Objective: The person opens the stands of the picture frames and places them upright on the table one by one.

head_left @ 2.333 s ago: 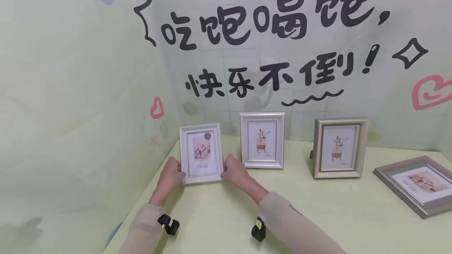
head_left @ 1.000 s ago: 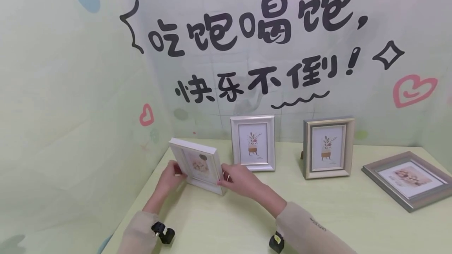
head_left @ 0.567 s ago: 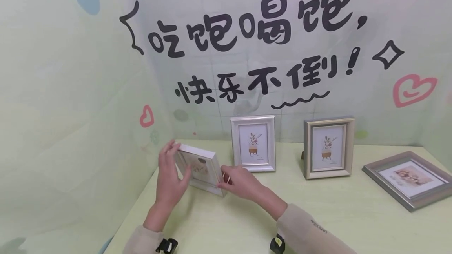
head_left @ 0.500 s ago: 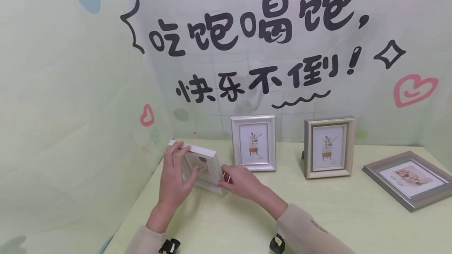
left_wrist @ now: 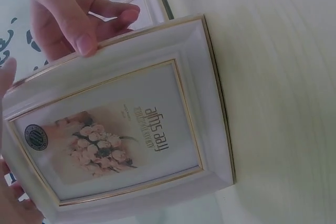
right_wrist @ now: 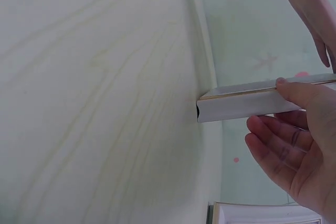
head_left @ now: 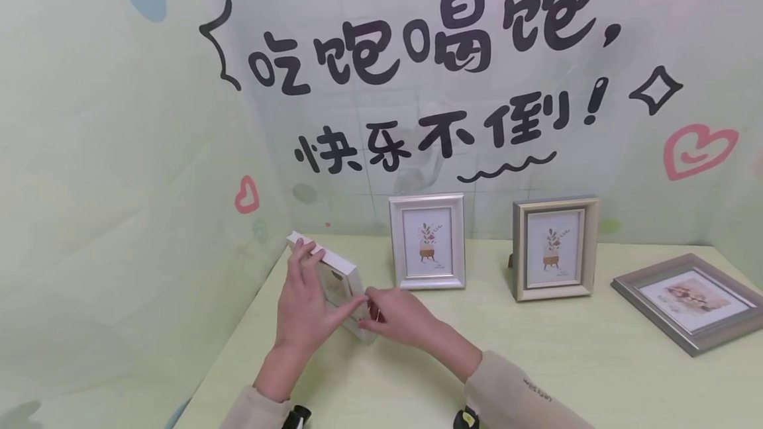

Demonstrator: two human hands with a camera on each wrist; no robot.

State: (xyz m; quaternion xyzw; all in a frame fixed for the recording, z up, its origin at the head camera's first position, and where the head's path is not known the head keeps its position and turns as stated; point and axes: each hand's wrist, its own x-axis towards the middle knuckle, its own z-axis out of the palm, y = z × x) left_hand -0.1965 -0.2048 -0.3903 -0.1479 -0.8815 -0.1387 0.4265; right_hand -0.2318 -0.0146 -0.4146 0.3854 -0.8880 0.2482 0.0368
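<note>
White picture frame: I saw it tilted at the table's far-left corner. Left hand: lay over its front, fingers straight. Right hand: pinched its right edge. Two upright frames stood along the back edge.

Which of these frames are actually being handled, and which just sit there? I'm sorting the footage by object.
In hand:
white frame with the rose print, tilted; left hand across its front, right hand pinching its near corner.

Lying about:
white plant-print frame, upright
gold plant-print frame, upright
grey frame, flat on the table
</note>
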